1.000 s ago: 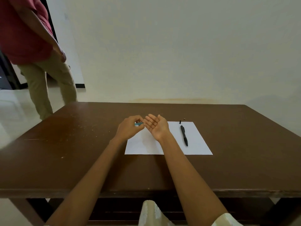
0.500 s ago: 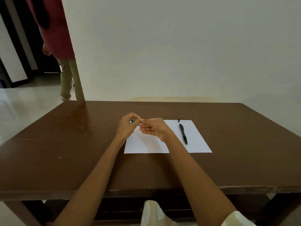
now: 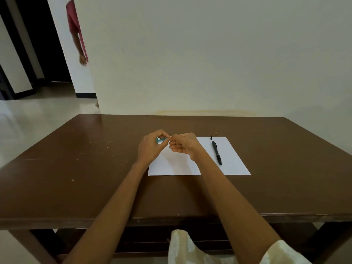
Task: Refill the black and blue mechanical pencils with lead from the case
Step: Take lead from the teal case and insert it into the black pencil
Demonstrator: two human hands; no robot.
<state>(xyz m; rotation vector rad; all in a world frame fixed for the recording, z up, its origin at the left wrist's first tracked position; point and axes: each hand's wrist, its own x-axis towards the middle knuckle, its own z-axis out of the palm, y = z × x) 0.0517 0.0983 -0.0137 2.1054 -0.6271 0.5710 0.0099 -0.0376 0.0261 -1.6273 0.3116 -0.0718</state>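
My left hand is closed around a small teal lead case, mostly hidden in the fist, above the left part of the white paper sheet. My right hand meets it, thumb and forefinger pinched at the case's right tip. Whether a lead sits between those fingers is too fine to see. The black mechanical pencil lies on the sheet to the right of my hands, tip toward me. A small black cap rests at the sheet's far edge. No blue pencil is visible.
The sheet lies on a brown wooden table pushed against a pale wall. A tiny brown bit sits just beyond the paper. A person in a red top is partly visible behind the wall corner at the far left.
My right hand went from an open upturned palm to a pinch at the case's tip. The person in red walked away behind the wall corner. The black pencil has not moved.
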